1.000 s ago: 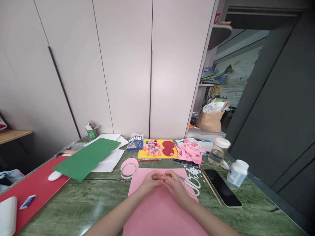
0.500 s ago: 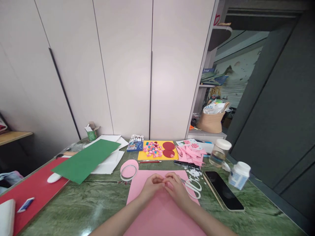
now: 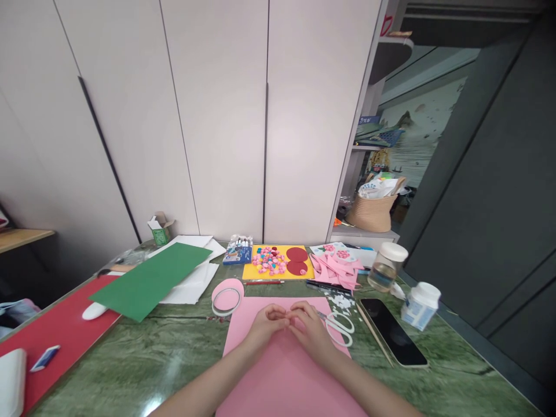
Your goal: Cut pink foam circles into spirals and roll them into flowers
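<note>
My left hand (image 3: 268, 323) and my right hand (image 3: 309, 325) meet at the fingertips above a pink sheet of paper (image 3: 282, 376). The fingers of both are curled into a pinch, and whatever they hold between them is too small or hidden to make out. White-handled scissors (image 3: 341, 329) lie just right of my right hand, partly on the sheet's edge. To the left of my left hand, a roll of tape (image 3: 226, 302) rests over a pink paper circle (image 3: 232, 285). White paper bits (image 3: 341, 301) are scattered beyond the scissors.
Pink, red and blue small balls (image 3: 269, 260) lie on yellow paper (image 3: 280, 275) with red circles (image 3: 297, 255). Pink scraps (image 3: 334, 269), a phone (image 3: 394, 333), a lidded jar (image 3: 386, 269) and a white bottle (image 3: 420, 306) are right. Green paper (image 3: 152, 281) lies left.
The view has tipped slightly, so the table things sit a little higher in the picture. Both hands stay together at the fingertips, with hardly any movement.
</note>
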Demonstrator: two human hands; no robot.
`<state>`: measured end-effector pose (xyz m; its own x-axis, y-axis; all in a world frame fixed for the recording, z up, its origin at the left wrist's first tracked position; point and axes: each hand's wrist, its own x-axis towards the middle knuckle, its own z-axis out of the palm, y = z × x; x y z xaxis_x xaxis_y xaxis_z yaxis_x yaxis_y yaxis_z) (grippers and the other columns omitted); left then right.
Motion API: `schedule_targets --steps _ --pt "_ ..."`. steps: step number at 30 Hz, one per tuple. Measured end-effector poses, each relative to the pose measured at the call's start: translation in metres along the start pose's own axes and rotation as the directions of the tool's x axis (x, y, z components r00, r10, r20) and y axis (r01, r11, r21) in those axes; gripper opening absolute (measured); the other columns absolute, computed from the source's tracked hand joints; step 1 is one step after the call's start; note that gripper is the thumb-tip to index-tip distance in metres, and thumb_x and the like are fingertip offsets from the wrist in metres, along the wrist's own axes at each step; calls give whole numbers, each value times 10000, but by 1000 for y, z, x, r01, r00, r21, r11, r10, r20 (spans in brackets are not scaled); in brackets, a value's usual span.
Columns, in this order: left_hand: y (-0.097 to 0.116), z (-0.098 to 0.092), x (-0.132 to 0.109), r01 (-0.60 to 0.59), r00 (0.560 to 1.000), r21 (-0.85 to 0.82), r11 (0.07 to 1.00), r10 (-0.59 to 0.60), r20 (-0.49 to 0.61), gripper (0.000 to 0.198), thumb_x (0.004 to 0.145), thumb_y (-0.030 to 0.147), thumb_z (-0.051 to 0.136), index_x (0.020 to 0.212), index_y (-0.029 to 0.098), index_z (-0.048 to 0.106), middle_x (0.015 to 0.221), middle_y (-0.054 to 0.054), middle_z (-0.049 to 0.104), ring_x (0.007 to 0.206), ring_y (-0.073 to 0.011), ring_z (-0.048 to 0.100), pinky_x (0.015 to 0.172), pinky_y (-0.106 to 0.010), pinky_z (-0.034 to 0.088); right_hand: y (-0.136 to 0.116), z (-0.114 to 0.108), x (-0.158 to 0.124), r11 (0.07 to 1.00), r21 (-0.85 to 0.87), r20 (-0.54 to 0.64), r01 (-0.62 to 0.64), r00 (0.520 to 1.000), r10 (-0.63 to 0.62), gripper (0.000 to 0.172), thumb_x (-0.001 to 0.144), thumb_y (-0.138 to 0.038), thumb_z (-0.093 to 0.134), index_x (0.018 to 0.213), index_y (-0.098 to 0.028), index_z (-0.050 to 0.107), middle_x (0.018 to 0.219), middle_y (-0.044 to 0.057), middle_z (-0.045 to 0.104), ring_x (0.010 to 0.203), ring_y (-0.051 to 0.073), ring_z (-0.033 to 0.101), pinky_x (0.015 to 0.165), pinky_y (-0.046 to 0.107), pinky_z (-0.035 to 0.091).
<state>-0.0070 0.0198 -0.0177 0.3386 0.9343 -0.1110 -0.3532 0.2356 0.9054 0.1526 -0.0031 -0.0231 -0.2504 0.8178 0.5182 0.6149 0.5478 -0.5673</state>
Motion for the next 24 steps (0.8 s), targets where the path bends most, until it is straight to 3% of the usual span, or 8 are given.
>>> schedule_targets --steps 7,13,20,24 --pt "4 -1 -2 56 998 -97 994 -55 14 336 497 170 788 783 153 613 641 -5 643 569 -89 547 542 -205 327 -6 -4 3 990 135 28 -48 999 45 165 813 -219 539 936 -240 647 961 54 537 953 190 530 861 337 451" --pt "7 -1 -2 36 994 -19 999 -33 107 282 522 122 742 774 142 616 645 -6 637 552 -83 525 558 -215 336 -9 -4 3 979 201 117 -22 993 -2 279 834 -173 496 1046 -288 637 1008 55 524 993 177 506 889 327 437" --pt "4 3 -5 81 997 -80 993 -81 -3 366 462 191 807 771 153 614 671 -17 666 650 -119 585 626 -221 366 -2 0 2 987 156 44 -46 998 40 192 801 -163 517 908 -233 660 992 62 528 966 187 517 873 345 442" --pt "1 5 -7 108 994 -128 986 -109 -7 380 463 187 816 778 153 608 668 -15 667 641 -111 585 627 -217 370 0 1 3 988 141 44 -60 998 55 177 784 -149 525 869 -232 656 985 59 523 969 192 517 873 342 437"
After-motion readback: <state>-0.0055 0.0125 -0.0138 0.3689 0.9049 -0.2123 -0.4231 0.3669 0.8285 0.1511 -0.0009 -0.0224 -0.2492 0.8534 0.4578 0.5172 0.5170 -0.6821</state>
